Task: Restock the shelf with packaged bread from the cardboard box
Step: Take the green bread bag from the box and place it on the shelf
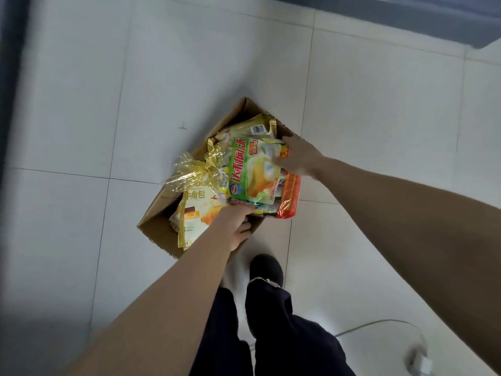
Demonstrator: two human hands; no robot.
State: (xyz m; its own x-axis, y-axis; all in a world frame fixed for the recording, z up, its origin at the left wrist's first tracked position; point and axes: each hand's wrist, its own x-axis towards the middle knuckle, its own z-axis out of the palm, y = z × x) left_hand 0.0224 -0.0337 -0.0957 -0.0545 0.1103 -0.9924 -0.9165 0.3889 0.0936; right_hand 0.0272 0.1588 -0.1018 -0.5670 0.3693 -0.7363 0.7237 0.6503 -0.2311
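An open cardboard box stands on the white tiled floor, filled with packaged bread. On top lies a green and white bread packet over a red-edged packet. My right hand grips the far right end of this stack, fingers curled over the green packet. At the near end, my left hand holds the stack from underneath by the box's near corner. A yellow croissant bag with a gold crinkled top sits at the left of the box. More yellow packets lie at the far end.
My dark trouser legs and a black shoe stand just before the box. A grey cable and a white plug lie on the floor at the lower right. A dark base edge runs along the top right, a dark strip down the left.
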